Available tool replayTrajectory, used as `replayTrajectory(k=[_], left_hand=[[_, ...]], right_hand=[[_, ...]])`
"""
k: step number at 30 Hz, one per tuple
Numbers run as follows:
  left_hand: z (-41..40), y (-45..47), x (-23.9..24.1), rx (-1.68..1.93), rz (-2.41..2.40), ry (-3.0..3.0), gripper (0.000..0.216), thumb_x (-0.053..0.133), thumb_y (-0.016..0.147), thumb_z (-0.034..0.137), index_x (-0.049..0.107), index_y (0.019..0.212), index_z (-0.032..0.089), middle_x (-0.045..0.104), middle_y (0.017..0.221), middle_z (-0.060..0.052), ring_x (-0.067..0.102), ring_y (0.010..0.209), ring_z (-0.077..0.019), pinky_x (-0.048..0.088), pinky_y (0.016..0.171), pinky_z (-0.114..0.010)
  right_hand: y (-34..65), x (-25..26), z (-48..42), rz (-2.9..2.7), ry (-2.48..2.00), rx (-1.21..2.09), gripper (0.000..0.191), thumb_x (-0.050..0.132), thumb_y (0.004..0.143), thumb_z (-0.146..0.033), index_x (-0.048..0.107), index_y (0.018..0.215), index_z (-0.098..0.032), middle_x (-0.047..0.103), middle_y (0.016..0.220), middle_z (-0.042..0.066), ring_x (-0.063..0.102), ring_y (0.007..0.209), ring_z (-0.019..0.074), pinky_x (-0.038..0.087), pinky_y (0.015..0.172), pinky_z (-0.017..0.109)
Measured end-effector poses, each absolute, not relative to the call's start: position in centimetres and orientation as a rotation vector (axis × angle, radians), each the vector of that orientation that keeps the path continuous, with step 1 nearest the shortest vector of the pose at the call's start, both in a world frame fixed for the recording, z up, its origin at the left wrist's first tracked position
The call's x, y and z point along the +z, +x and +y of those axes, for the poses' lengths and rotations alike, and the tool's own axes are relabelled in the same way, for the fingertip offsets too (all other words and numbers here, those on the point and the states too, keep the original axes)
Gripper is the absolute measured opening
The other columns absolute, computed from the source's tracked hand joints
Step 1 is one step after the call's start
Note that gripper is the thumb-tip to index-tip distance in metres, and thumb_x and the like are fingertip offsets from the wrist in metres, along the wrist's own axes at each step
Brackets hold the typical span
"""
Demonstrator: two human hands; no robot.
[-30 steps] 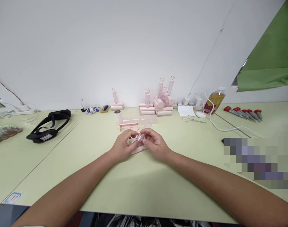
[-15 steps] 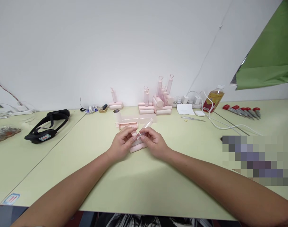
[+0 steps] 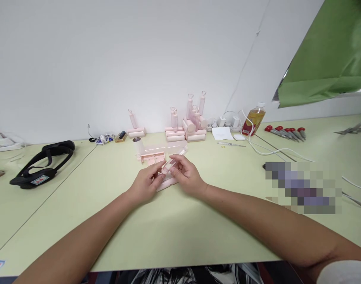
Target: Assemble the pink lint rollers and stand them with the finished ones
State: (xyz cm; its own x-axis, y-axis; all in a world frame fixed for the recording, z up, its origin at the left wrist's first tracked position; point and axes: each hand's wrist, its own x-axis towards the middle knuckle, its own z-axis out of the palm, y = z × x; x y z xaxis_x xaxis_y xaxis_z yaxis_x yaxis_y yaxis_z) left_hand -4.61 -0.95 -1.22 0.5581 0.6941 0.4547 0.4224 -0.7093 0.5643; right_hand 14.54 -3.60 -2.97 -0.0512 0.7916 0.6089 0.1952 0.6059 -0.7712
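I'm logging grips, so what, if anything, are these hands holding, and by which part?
A slim, clear and pale-pink plastic tube: the left hand pinches its near end, while the right hand holds it around the middle.

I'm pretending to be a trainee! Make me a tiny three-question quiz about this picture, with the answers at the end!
1. True or false: in the picture, the white-capped bottle is to the left of the red-handled tools.

2. What is the right hand holding?
A) a white cable
B) a small pale piece
C) a sheet of paper

3. Fill in the blank: the black headset lies toward the ____ edge of the picture.

Key: 1. True. 2. B. 3. left.
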Motion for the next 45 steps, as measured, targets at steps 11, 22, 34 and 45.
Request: replayTrajectory(k=[11, 22, 34, 45], left_hand=[[-1.2, -4.8, -1.1, 1.002, 0.809, 2.346, 0.032, 0.048, 0.094, 0.031, 0.054, 0.123, 0.02, 0.059, 0.083, -0.001, 0.054, 0.076, -0.0131, 0.045, 0.069, -0.026], [-1.5, -4.6, -0.4, 0.905, 0.874, 2.298, 0.032, 0.048, 0.093, 0.036, 0.056, 0.119, 0.019, 0.056, 0.076, 0.001, 0.052, 0.068, -0.0119, 0.041, 0.061, -0.023], [-1.3, -4.5, 0.0, 0.951, 0.985, 2.458, 0.026, 0.049, 0.092, 0.035, 0.06, 0.075, 0.018, 0.055, 0.071, 0.0, 0.05, 0.069, -0.0139, 0.039, 0.064, -0.026], [-1.6, -4.7, 0.0, 0.926, 0.893, 2.613, 0.027, 0.037, 0.095, 0.035, 0.05, 0.077, 0.019, 0.054, 0.072, -0.001, 0.047, 0.068, -0.0156, 0.038, 0.066, -0.029]], right_hand=[[14.6, -2.6, -3.6, -1.596, -0.87, 0.554, 0.019, 0.059, 0.086, -0.026, 0.056, 0.105, -0.022, 0.055, 0.09, 0.003, 0.052, 0.07, 0.0135, 0.045, 0.064, 0.028], [14.7, -2.4, -3.8, -1.585, -0.863, 0.634, 0.019, 0.061, 0.084, -0.028, 0.055, 0.1, -0.022, 0.053, 0.083, 0.0, 0.052, 0.069, 0.0137, 0.045, 0.064, 0.028], [14.9, -2.0, -3.8, -1.617, -0.876, 0.494, 0.016, 0.06, 0.083, -0.026, 0.055, 0.097, -0.022, 0.052, 0.08, -0.001, 0.048, 0.063, 0.0117, 0.042, 0.06, 0.026], [14.9, -1.9, -4.0, -1.677, -0.863, 0.408, 0.016, 0.062, 0.083, -0.027, 0.059, 0.099, -0.022, 0.055, 0.08, 0.001, 0.051, 0.066, 0.013, 0.045, 0.061, 0.027]])
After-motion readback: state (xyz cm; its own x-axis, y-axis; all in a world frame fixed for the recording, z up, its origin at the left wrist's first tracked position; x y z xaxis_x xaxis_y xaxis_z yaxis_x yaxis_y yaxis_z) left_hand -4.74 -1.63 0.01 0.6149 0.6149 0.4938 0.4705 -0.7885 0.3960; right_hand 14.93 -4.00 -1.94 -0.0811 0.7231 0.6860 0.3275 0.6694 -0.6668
